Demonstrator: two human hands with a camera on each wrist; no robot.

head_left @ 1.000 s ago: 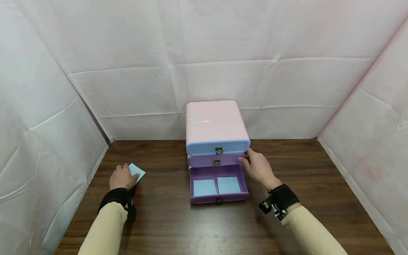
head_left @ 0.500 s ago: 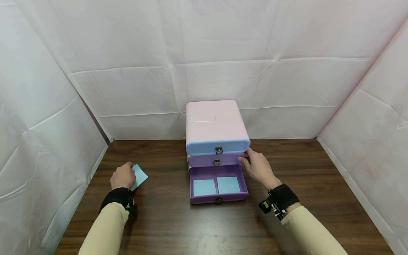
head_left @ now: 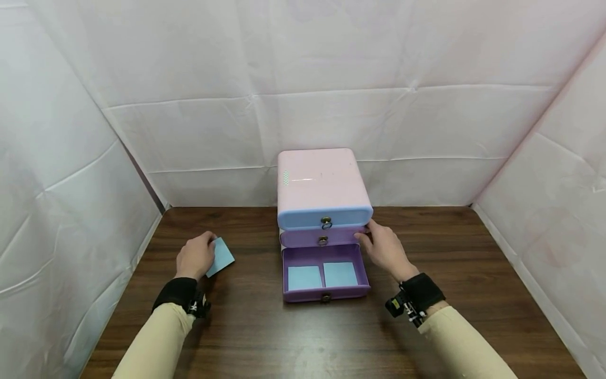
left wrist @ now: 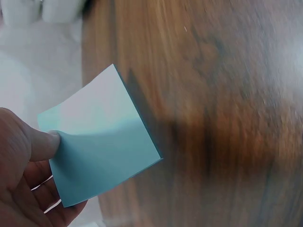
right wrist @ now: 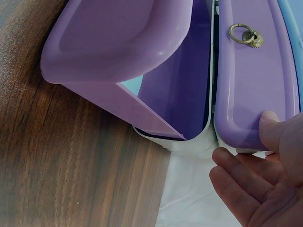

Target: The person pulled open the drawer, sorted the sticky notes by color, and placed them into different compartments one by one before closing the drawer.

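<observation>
A light blue sticky note [head_left: 220, 256] hung just above the dark wooden counter [head_left: 246, 326], left of the drawer unit [head_left: 323, 184], pinched at one corner by the left hand [head_left: 195, 256]. The right hand [head_left: 385, 249] rested, fingers loosely straight, against the middle purple drawer [head_left: 322, 238]. The bottom drawer [head_left: 325, 295] stood pulled out, two blue notes [head_left: 323, 275] lying inside.

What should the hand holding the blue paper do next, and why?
Probably carry the blue note rightward toward the open bottom drawer. The left hand pinches the note above the table, two like notes already lie in that drawer, and the right hand rests on the chest's side, seemingly steadying it.
</observation>
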